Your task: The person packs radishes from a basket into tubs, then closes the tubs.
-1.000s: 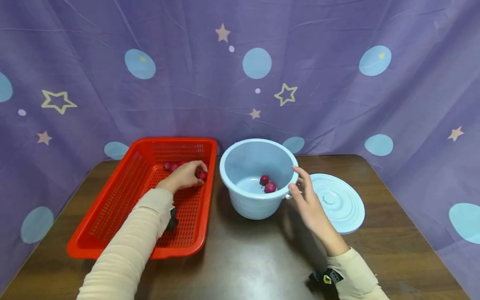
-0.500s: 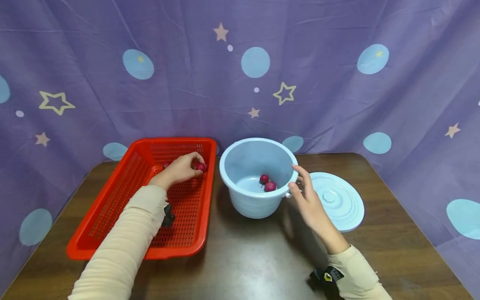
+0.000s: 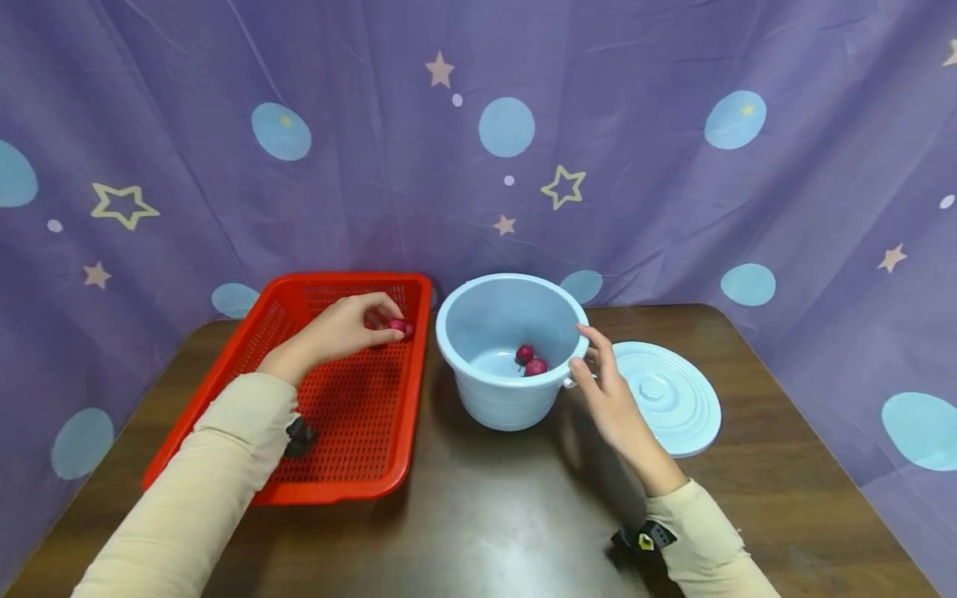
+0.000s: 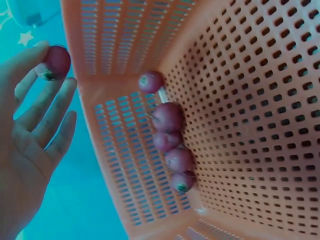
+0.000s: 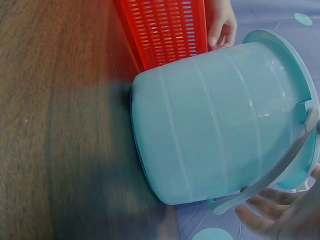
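Observation:
My left hand [image 3: 347,326] pinches a red radish [image 4: 55,62] between thumb and fingertips, raised over the far right part of the red slotted basket [image 3: 407,415]. In the left wrist view, several more radishes [image 4: 168,118] lie in a row along the basket's end. A light blue bucket [image 3: 499,405] stands right of the basket, with two radishes [image 3: 535,367] on its bottom. At the bucket's right side, my right hand [image 3: 616,407] holds the rim with thumb and index finger, its other fingers outside, beside the grey handle [image 5: 280,170].
A round light blue lid [image 3: 691,407] lies flat on the wooden table [image 3: 478,531], right of the bucket and behind my right forearm. A purple curtain [image 3: 635,216] with stars and dots hangs close along the table's back edge.
My left hand has lifted the radish from among the others in the basket, while its wrist drew back to the left. My right hand has stayed at the bucket's rim.

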Demonstrator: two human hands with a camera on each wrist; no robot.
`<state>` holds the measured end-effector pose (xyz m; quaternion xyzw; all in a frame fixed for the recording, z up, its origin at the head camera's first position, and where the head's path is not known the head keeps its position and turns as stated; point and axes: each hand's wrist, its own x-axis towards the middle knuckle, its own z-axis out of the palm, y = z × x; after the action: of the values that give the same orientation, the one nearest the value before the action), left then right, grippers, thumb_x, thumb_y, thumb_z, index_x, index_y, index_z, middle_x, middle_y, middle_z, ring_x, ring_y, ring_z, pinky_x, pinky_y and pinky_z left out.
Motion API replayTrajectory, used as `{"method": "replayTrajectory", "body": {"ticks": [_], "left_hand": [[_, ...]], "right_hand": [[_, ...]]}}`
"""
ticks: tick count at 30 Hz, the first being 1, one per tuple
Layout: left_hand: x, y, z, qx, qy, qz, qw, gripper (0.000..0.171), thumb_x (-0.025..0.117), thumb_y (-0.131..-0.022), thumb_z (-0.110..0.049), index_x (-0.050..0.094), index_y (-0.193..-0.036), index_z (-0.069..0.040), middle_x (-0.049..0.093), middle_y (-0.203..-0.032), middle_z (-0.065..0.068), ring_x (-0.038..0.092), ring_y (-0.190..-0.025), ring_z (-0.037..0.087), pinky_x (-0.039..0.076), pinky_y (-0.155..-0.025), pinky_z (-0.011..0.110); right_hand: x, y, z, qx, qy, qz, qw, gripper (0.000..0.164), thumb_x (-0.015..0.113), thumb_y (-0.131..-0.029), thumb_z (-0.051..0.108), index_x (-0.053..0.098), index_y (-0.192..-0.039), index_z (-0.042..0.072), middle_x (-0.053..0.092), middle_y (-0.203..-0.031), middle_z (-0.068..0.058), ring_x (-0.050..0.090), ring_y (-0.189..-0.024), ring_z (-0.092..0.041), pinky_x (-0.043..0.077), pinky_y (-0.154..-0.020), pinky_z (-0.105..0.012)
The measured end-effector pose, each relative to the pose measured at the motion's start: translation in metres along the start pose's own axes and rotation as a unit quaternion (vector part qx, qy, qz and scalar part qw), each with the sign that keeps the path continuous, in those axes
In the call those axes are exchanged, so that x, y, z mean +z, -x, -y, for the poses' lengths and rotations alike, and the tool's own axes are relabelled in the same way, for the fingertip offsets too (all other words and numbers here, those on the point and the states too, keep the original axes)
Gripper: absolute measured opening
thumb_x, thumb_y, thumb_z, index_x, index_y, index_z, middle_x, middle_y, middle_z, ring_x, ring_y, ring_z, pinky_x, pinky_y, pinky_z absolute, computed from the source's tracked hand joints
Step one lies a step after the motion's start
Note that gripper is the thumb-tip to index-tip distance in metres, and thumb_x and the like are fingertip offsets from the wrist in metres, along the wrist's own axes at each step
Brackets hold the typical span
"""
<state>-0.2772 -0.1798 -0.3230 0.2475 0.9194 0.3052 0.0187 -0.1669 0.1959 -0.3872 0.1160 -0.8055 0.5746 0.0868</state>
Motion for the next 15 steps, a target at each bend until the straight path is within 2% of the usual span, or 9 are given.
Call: {"method": "replayTrajectory", "body": {"ticks": [4,7,12,15], "left_hand": [[-0.003,0.003,-0.012,0.006,0.011,-0.003,0.9999,0.022,0.077,-0.088,-0.023,0.067,-0.106,-0.015,0.068,-0.102,0.002,0.061,-0.088,0.022,0.051,-0.078,0.038],[-0.005,0.006,-0.023,0.015,0.049,-0.013,0.9986,0.026,0.077,-0.088,-0.022,0.066,-0.11,-0.014,0.066,-0.104,0.004,0.062,-0.089,0.023,0.054,-0.075,0.037],[-0.007,0.011,-0.043,0.029,0.116,-0.028,0.9924,0.029,0.077,-0.088,-0.017,0.064,-0.113,-0.013,0.067,-0.101,0.007,0.064,-0.086,0.025,0.055,-0.062,0.036],[-0.007,0.011,-0.054,0.037,0.123,-0.033,0.9912,0.029,0.077,-0.088,-0.016,0.065,-0.114,-0.014,0.068,-0.103,0.005,0.065,-0.089,0.022,0.054,-0.062,0.035]], "right_hand": [[0.0,-0.003,0.0,-0.003,0.005,0.001,1.0,0.051,0.047,-0.106,0.024,0.028,-0.153,0.023,0.048,-0.139,-0.025,0.055,-0.119,-0.038,0.045,-0.098,-0.054],[0.0,-0.002,0.0,0.001,0.007,0.001,1.0,0.051,0.047,-0.106,0.024,0.028,-0.153,0.023,0.049,-0.139,-0.025,0.056,-0.118,-0.039,0.045,-0.097,-0.055],[0.0,0.001,0.0,0.005,0.008,0.001,1.0,0.051,0.047,-0.106,0.024,0.028,-0.153,0.023,0.048,-0.14,-0.025,0.055,-0.119,-0.039,0.045,-0.097,-0.054],[0.001,0.002,-0.001,0.005,0.002,-0.004,1.0,0.051,0.048,-0.106,0.023,0.028,-0.152,0.023,0.048,-0.14,-0.025,0.055,-0.119,-0.039,0.045,-0.097,-0.054]]}}
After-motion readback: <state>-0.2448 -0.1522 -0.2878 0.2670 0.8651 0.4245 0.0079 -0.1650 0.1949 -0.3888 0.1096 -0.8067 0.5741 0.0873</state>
